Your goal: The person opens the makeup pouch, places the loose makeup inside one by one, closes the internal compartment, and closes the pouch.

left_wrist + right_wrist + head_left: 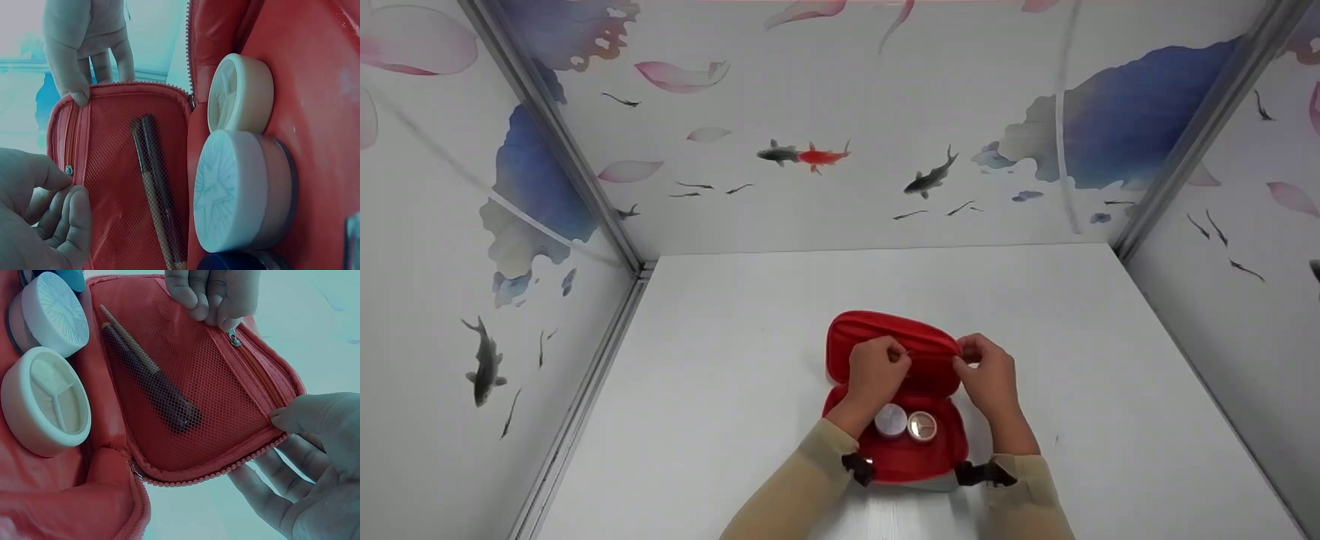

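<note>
Case (pixel 915 466), lid (pixel 934 375) in both hands (pixel 879 369) (pixel 991 375), left at zipper (pixel 233 338), right at corner (pixel 61 108)

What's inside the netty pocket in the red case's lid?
Two brushes lie inside the mesh pocket, one with a pale handle, one darker. The left hand covers part of the pocket, so anything behind it can't be seen.

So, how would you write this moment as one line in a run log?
left hand: pinching at zipper | right hand: holding edge of lid | brushes: behind mesh | jars: inside open red bag
</note>
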Demonstrator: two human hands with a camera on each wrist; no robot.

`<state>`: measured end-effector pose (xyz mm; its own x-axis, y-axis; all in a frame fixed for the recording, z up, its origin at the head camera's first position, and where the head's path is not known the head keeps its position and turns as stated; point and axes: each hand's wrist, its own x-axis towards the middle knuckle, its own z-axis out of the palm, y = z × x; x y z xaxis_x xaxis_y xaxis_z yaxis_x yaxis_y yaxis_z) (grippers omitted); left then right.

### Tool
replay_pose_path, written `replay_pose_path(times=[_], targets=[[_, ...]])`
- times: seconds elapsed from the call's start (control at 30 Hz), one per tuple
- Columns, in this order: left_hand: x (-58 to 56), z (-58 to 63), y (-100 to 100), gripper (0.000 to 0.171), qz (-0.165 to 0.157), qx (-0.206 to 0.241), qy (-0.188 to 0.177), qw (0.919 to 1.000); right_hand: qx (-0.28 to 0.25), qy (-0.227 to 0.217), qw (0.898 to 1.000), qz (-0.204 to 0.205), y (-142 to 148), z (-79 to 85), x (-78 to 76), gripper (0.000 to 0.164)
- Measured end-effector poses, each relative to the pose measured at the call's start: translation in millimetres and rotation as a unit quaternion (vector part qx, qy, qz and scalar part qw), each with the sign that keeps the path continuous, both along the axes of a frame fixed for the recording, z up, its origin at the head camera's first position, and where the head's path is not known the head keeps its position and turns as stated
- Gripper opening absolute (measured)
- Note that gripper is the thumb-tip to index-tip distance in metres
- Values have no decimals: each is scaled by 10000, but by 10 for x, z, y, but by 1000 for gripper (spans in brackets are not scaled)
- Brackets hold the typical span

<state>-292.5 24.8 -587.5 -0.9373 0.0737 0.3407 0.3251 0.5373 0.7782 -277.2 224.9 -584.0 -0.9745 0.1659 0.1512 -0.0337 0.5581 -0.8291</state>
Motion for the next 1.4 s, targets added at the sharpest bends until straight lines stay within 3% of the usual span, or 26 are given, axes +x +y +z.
replay_pose_path(times=[0.6, 0.9, 1.4], targets=[[-65, 23, -143, 15, 203, -327, 77, 9992, 6, -78, 9999, -98, 16, -46, 9, 13], [-68, 95, -218, 14, 168, -479, -336, 9981, 50, 5, 9999, -132, 34, -63, 15, 15], [-126, 104, -379, 18, 201, -499, -473, 9974, 30, 78, 9999, -120, 29, -74, 0, 13]])
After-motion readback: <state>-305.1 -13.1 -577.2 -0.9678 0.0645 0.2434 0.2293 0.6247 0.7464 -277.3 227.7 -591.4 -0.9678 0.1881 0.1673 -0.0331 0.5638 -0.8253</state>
